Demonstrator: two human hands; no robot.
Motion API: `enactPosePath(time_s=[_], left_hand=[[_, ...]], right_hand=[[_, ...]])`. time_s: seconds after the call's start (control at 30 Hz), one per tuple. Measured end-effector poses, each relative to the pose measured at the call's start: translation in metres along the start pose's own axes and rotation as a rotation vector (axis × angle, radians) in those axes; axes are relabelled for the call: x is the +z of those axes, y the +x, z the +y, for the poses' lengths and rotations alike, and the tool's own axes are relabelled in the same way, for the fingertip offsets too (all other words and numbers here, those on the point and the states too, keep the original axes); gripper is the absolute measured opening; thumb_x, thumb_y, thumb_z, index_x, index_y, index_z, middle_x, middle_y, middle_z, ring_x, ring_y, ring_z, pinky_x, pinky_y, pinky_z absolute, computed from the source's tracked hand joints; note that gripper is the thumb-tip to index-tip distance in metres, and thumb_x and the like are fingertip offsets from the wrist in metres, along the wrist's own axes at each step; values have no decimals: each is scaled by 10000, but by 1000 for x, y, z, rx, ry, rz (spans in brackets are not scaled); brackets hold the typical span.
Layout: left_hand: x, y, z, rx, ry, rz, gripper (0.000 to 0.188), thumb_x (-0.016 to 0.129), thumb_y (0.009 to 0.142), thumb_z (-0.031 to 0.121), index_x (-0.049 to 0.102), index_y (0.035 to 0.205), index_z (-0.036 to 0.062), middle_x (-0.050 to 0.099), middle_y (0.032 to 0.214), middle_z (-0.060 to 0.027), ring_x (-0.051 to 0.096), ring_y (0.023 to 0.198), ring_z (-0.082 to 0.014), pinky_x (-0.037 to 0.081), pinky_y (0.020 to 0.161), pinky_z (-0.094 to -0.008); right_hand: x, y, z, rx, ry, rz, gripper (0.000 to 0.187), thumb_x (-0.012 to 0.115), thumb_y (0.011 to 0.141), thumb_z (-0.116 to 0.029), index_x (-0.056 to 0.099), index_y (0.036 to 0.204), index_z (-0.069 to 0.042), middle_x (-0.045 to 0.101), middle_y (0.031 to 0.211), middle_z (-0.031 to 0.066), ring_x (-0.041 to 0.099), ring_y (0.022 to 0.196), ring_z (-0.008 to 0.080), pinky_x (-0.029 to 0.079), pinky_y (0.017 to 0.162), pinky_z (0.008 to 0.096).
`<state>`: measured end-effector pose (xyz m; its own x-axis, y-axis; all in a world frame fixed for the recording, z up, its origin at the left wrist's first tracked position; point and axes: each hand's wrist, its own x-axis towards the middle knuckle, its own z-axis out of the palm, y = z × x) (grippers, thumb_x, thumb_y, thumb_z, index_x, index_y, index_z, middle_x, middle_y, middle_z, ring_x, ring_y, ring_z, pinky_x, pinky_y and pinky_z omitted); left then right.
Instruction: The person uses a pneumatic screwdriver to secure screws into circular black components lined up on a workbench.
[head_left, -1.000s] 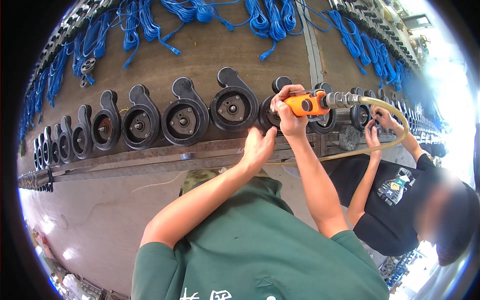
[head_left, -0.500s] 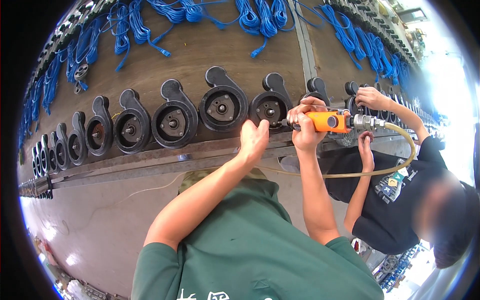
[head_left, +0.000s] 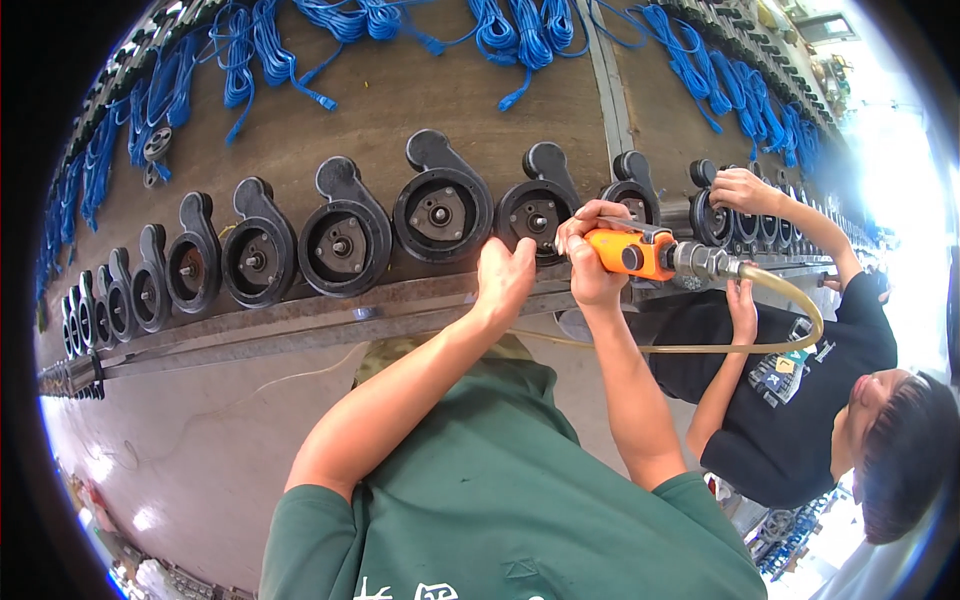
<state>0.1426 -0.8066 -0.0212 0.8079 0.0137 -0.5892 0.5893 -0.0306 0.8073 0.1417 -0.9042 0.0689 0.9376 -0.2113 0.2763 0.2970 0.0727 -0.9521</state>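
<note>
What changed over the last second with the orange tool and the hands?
The right hand has carried the orange air tool down from a housing further right to the black pump housing beside the left hand, tip now at its face. Right grip unchanged; left hand still open at the housing's lower edge.

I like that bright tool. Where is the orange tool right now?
In the head view, right of centre, the orange tool is gripped in the right hand, its tip at a black round housing, with a yellowish hose trailing off rightward.

Green short-sleeved shirt with white markings, bare forearms, no gloves.
</note>
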Motion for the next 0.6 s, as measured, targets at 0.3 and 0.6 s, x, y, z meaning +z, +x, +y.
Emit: enactPosePath(time_s=[0.3,0.6], left_hand=[[1,-15,18,39,39,92,406,611,826,255,589,794,-149,637,755,-336,671,707,-383,525,712,-461],[-1,-18,27,-9,63,72,370,644,827,234,581,903,-123,644,825,-190,612,738,-239,508,660,-389]], right_hand=[[3,-3,3,-49,-19,-23,190,537,797,24,451,959,-27,513,736,80,519,631,168,482,620,305],[-7,-3,3,-15,15,-91,250,549,829,52,488,1061,-19,572,856,56,560,745,102,483,711,240]])
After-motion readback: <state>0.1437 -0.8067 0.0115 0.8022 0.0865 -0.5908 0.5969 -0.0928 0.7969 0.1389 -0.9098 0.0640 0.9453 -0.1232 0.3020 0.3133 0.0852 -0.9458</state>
